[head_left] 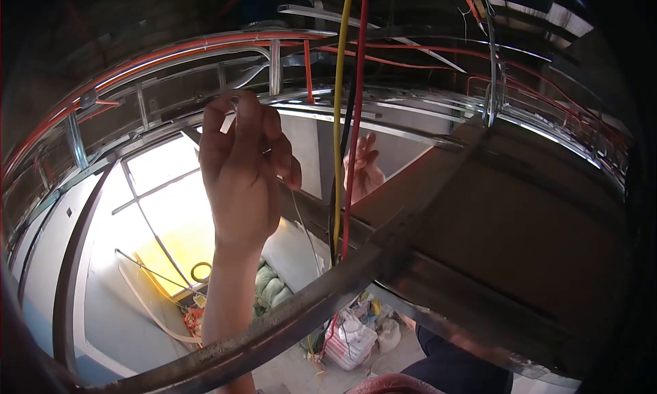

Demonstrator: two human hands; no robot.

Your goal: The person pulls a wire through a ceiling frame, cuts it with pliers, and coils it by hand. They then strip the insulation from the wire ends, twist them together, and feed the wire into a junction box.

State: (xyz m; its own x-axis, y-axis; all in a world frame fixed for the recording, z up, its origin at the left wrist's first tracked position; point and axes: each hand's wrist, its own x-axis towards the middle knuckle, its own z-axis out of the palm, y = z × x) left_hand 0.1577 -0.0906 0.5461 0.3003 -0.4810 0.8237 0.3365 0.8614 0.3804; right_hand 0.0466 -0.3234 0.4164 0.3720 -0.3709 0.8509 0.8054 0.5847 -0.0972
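Observation:
My left hand (248, 154) is raised in front of me, its fingers closed in a pinch. A thin pale wire (306, 228) runs down from these fingers. Something small and shiny shows at the thumb tip, too small to name. Farther back, my right hand (368, 172) stands with its fingers bent and apart, partly covered by a red cable (356, 113); nothing shows in it, and its forearm is hidden behind a dark board (520, 237). A yellow cable (340, 86) and a black cable (348, 120) hang beside the red one, between my hands.
A dark metal beam (287, 312) crosses close below. Metal ceiling channels (276, 67) and orange conduits (205, 44) curve around above. On the floor far below lie white bags (350, 340) and green sacks (272, 284). A bright window (168, 182) is at the left.

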